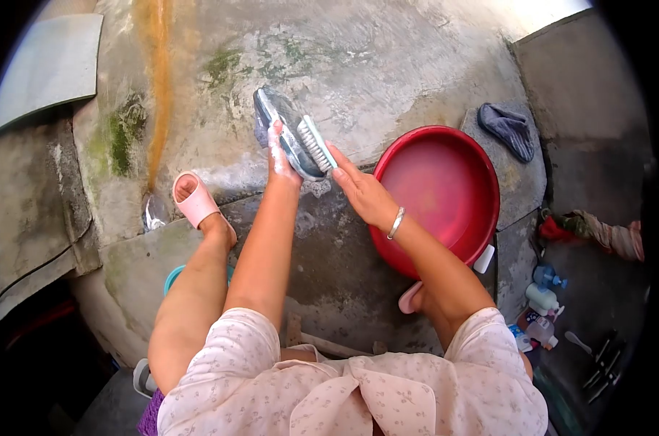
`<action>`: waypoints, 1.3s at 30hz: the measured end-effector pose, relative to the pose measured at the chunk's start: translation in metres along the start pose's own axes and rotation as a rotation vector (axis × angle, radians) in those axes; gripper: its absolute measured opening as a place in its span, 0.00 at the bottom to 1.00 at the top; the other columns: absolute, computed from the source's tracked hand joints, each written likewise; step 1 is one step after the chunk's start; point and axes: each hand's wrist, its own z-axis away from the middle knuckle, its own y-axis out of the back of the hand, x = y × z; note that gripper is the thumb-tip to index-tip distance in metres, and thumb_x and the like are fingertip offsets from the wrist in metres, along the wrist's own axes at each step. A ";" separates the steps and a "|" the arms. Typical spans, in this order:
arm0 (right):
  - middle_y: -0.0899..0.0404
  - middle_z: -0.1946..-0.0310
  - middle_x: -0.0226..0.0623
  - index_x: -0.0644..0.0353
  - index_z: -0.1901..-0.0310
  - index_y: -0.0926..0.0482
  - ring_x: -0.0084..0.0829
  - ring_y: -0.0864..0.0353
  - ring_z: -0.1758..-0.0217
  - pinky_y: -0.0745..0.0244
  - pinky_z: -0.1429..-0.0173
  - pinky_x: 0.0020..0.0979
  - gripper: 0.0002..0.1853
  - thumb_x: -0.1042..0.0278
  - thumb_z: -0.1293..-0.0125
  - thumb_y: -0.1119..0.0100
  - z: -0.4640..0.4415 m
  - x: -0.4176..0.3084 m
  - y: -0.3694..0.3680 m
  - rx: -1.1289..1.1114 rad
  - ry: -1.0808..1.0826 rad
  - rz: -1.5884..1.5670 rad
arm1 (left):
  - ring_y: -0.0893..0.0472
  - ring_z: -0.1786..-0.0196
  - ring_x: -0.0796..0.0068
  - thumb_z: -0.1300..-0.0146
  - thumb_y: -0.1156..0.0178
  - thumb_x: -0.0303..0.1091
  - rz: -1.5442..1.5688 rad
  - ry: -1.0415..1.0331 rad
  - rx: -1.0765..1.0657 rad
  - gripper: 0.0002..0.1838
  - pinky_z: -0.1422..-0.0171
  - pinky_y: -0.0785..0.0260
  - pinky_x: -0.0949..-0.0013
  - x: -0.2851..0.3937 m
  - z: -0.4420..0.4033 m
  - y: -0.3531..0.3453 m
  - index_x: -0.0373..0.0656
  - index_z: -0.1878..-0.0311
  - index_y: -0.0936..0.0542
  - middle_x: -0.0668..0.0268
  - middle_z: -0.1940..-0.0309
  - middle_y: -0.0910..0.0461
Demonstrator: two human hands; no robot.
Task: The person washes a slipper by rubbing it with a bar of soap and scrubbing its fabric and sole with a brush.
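Note:
My left hand (280, 161), with white suds on its fingers, is closed around a dark grey-blue shoe (293, 134), held tilted in front of me. In my right hand (364, 192) is a pale scrub brush (315, 143). Its white bristles face the shoe and are close against it; whether they touch I cannot tell. A second dark grey-blue shoe (505, 131) lies on a stone slab to the right. Just right of my right hand sits a red basin (493, 171) holding cloudy water.
Wet concrete (329, 247) with mossy patches surrounds me. Several bottles (542, 299) stand at the lower right, near a rumpled cloth (605, 232). A white block (483, 259) lies beside the basin. My pink slipper (197, 206) rests at the left, with a teal rim (173, 277) behind that leg.

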 end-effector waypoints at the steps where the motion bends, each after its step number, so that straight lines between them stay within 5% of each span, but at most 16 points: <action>1: 0.20 0.62 0.54 0.39 0.24 0.50 0.52 0.21 0.63 0.28 0.61 0.46 0.27 0.51 0.22 0.66 0.001 -0.005 0.000 -0.032 0.019 0.100 | 0.24 0.41 0.54 0.39 0.43 0.58 0.006 0.012 -0.039 0.38 0.34 0.33 0.52 -0.005 -0.004 0.006 0.43 0.32 0.33 0.56 0.41 0.25; 2: 0.19 0.60 0.62 0.39 0.24 0.50 0.60 0.20 0.56 0.27 0.55 0.53 0.27 0.53 0.22 0.66 0.002 -0.010 0.000 -0.063 0.041 0.197 | 0.22 0.43 0.56 0.39 0.43 0.57 0.012 0.023 -0.077 0.37 0.36 0.31 0.53 -0.010 -0.006 0.011 0.42 0.33 0.31 0.56 0.43 0.23; 5: 0.20 0.69 0.62 0.38 0.24 0.49 0.62 0.21 0.62 0.28 0.56 0.55 0.27 0.53 0.22 0.63 -0.034 -0.003 0.003 0.024 -0.214 0.435 | 0.20 0.47 0.58 0.38 0.44 0.55 0.009 0.025 -0.147 0.33 0.40 0.27 0.55 -0.022 -0.004 0.005 0.42 0.36 0.29 0.57 0.47 0.21; 10: 0.21 0.73 0.60 0.36 0.24 0.53 0.61 0.20 0.68 0.27 0.61 0.55 0.28 0.53 0.22 0.63 -0.002 -0.026 -0.010 -0.113 -0.110 0.455 | 0.19 0.52 0.58 0.40 0.45 0.62 -0.020 0.073 -0.169 0.34 0.44 0.24 0.55 0.003 -0.010 0.015 0.43 0.41 0.26 0.57 0.53 0.20; 18: 0.20 0.72 0.59 0.40 0.25 0.47 0.60 0.20 0.67 0.27 0.61 0.55 0.26 0.53 0.22 0.64 -0.079 0.018 0.006 0.115 -0.116 0.491 | 0.18 0.48 0.60 0.35 0.47 0.55 -0.157 0.092 -0.224 0.33 0.40 0.24 0.58 -0.023 0.009 0.018 0.43 0.34 0.30 0.56 0.46 0.20; 21: 0.20 0.72 0.61 0.38 0.25 0.49 0.62 0.20 0.67 0.27 0.61 0.56 0.28 0.53 0.23 0.61 -0.040 -0.018 -0.010 -0.033 -0.080 0.497 | 0.19 0.46 0.61 0.36 0.47 0.57 -0.008 0.166 -0.295 0.34 0.39 0.25 0.56 0.005 0.020 0.014 0.41 0.35 0.30 0.55 0.45 0.21; 25: 0.19 0.68 0.59 0.40 0.26 0.46 0.59 0.18 0.66 0.26 0.59 0.56 0.27 0.51 0.24 0.60 -0.073 -0.002 0.000 0.000 -0.108 0.529 | 0.15 0.57 0.60 0.37 0.45 0.54 0.003 0.220 -0.405 0.32 0.55 0.17 0.60 -0.005 0.005 0.041 0.38 0.38 0.29 0.53 0.52 0.19; 34: 0.19 0.68 0.59 0.37 0.25 0.49 0.60 0.19 0.63 0.27 0.57 0.55 0.27 0.49 0.23 0.64 -0.080 -0.012 -0.001 0.006 -0.147 0.532 | 0.16 0.62 0.69 0.37 0.42 0.52 -0.176 0.210 -0.227 0.29 0.58 0.20 0.67 0.013 0.029 0.034 0.39 0.40 0.26 0.60 0.57 0.17; 39: 0.20 0.64 0.62 0.46 0.26 0.44 0.62 0.20 0.59 0.28 0.52 0.51 0.27 0.51 0.23 0.63 -0.089 0.030 0.002 0.085 -0.214 0.400 | 0.17 0.63 0.72 0.41 0.37 0.49 -0.268 0.174 -0.166 0.29 0.60 0.22 0.68 0.005 0.039 0.046 0.39 0.42 0.25 0.64 0.59 0.18</action>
